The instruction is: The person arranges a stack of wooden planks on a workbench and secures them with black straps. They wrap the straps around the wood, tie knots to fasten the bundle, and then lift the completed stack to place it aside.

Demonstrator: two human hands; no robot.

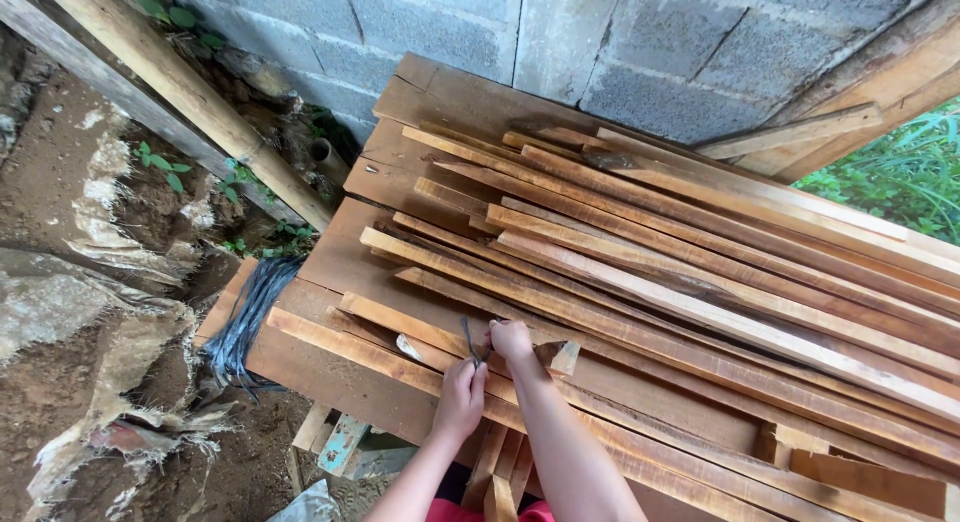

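Observation:
A pile of long rough wooden slats lies across wide boards. My left hand and my right hand meet at the near end of the pile, over one slat. Between them they pinch a thin dark strand that loops up from the wood. Both hands have fingers closed on it. A small wooden offcut sits just right of my right hand.
A bundle of dark plastic strapping hangs off the left edge of the boards. A grey block wall stands behind. Slanted timber posts lean at left and right. Bare earth and torn sacking lie to the left; green plants at right.

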